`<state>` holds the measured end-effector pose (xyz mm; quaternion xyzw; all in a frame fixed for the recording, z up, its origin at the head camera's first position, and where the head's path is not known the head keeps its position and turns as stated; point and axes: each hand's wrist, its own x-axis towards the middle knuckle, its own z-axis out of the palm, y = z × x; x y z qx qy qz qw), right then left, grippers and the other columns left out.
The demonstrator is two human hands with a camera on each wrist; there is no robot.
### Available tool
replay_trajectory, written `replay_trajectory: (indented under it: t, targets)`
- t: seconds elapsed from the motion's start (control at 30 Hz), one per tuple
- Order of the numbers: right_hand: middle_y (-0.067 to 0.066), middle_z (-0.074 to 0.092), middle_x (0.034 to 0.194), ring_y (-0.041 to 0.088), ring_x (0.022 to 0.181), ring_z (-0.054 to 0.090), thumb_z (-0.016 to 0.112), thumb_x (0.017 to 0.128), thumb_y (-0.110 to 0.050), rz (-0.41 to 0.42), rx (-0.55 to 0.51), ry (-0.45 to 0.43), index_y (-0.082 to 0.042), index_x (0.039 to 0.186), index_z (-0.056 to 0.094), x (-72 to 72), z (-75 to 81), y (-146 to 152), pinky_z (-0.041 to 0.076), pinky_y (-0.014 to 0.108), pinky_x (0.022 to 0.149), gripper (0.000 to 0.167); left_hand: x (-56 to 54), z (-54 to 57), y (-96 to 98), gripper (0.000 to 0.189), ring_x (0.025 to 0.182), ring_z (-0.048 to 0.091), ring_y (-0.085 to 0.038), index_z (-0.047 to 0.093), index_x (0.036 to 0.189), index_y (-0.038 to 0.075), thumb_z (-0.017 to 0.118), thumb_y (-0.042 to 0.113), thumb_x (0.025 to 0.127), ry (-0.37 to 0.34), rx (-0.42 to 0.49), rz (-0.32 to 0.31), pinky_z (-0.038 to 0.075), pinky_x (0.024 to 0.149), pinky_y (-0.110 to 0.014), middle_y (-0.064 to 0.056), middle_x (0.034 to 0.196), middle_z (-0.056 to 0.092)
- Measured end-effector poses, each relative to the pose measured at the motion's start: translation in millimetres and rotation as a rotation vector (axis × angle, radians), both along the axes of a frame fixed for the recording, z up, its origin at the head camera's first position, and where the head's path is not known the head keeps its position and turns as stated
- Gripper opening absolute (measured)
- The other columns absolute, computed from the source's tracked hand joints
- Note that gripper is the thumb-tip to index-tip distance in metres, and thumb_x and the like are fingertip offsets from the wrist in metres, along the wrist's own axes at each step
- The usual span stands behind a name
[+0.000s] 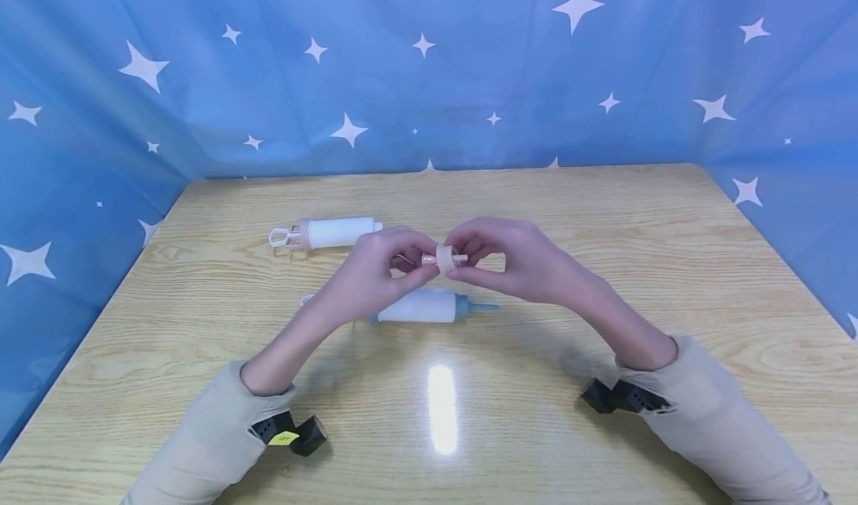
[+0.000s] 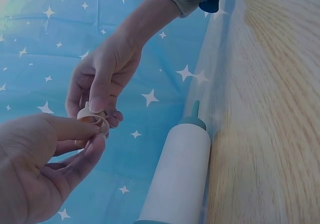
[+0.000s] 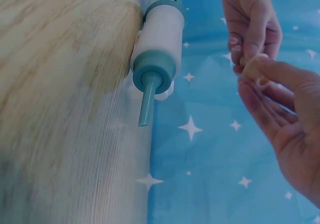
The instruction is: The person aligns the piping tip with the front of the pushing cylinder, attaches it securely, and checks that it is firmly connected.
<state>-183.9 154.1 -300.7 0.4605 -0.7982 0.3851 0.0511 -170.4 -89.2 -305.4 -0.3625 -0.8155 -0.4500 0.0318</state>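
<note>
Over the far side of the teal-capped tube [image 1: 417, 307], both hands meet at a small beige cap [image 1: 445, 260]. The left hand [image 1: 375, 270] pinches one side of it between thumb and fingers; the right hand [image 1: 529, 261] pinches the other side likewise. Fingertips cover part of the cap, so how its small pieces fit is hard to make out. The left wrist hides most of the tube's handle end. Beyond the tube lies a beige-collared tube [image 1: 338, 232].
</note>
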Motion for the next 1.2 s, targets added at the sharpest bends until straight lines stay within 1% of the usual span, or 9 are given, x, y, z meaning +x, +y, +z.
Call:
replay_trajectory:
  t: [0.27,0.47,0.63,0.9,1.13,1.2]
  targets:
    - [0.001,0.071,0.103,0.007,0.086,0.07,0.082,0.085,-0.005,-0.023,-0.032,0.031,-0.002,0.115,0.069,0.7,-0.2,-1.0,0.057,0.025,0.079,0.033,0.8,0.2,1.1,0.016,0.084,0.069,-0.014,0.068,0.104,0.001,0.074,-0.002,0.089,-0.099,0.118,0.032,0.058,0.077,-0.028,-0.006,0.097,0.07]
    - [0.003,0.071,0.103,0.009,0.087,0.071,0.082,0.084,-0.004,-0.04,-0.073,0.031,-0.002,0.113,0.069,1.2,0.2,-1.8,0.057,0.024,0.081,0.032,1.7,2.3,2.3,0.017,0.088,0.07,-0.018,0.068,0.105,-0.001,0.073,-0.003,0.089,-0.178,0.197,0.031,0.058,0.08,-0.031,-0.008,0.099,0.07]
    - [0.003,0.071,0.105,0.011,0.09,0.072,0.08,0.084,-0.001,-0.041,-0.094,0.0,0.0,0.115,0.068,1.9,2.4,-2.4,0.057,0.024,0.082,0.033,2.4,4.2,2.1,0.02,0.093,0.07,-0.021,0.068,0.109,-0.003,0.072,-0.004,0.09,-0.261,0.26,0.015,0.058,0.084,-0.033,-0.011,0.103,0.069]
    - [0.005,0.071,0.106,0.013,0.091,0.073,0.079,0.084,0.003,-0.047,-0.138,-0.013,0.001,0.115,0.067,2.6,3.7,-4.4,0.057,0.025,0.082,0.033,3.4,7.4,1.2,0.022,0.097,0.07,-0.024,0.067,0.112,-0.006,0.07,-0.007,0.091,-0.328,0.32,-0.028,0.057,0.088,-0.036,-0.014,0.106,0.069]
    - [0.004,0.071,0.104,0.013,0.09,0.072,0.079,0.084,0.004,-0.039,-0.186,-0.037,0.001,0.114,0.068,2.0,1.3,-7.7,0.058,0.027,0.081,0.032,4.6,10.7,-1.1,0.024,0.1,0.07,-0.026,0.066,0.116,-0.007,0.068,-0.007,0.092,-0.385,0.336,-0.06,0.056,0.091,-0.038,-0.015,0.109,0.07]
    - [0.004,0.071,0.104,0.013,0.089,0.072,0.079,0.084,0.005,-0.041,-0.194,-0.04,0.001,0.114,0.068,2.0,0.7,-8.0,0.058,0.028,0.08,0.032,4.3,10.8,-1.5,0.024,0.099,0.07,-0.027,0.066,0.117,-0.008,0.066,-0.007,0.093,-0.391,0.341,-0.07,0.055,0.092,-0.038,-0.016,0.109,0.07]
